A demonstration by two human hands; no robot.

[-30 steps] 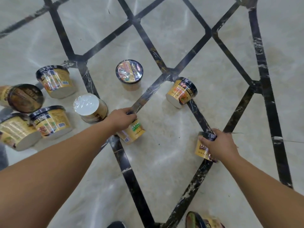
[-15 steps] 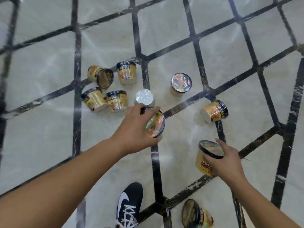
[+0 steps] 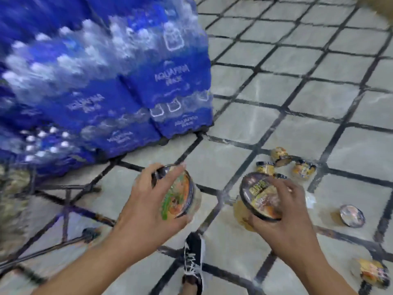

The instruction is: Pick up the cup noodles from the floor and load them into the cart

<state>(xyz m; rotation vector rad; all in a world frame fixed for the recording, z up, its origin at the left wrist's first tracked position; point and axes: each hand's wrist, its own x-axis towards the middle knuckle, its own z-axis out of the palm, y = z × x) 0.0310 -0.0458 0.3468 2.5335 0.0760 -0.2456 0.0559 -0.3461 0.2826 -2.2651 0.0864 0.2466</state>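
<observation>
Left hand: our left hand (image 3: pixel 148 201) has its fingers curled round a cup of noodles (image 3: pixel 180 193), lifted clear of the floor (image 3: pixel 244 122), lid tipped up toward us.
Right hand: our right hand (image 3: pixel 282 218) grips a second cup (image 3: pixel 258 198) by its rim and side, lid also facing us, held off the floor.
Cart: only a blurred wire frame (image 3: pixel 63 201) shows low at the left, below the stack of blue water packs (image 3: pixel 106 71); we judge it to be the cart, though we cannot be sure.
Key relation: the frame lies to the left of both hands, and the left hand is nearer to it, so we expect its cup to go in first, with the right following across.
Cups left: a cluster of cups (image 3: pixel 282 162) sits beyond the right hand, a single cup (image 3: pixel 352 216) lies to its right, another cup (image 3: pixel 371 273) at lower right.
Footing: our shoe (image 3: pixel 193 260) stands between the arms.
Progress: we judge this pair is in transit, several loads remaining.
</observation>
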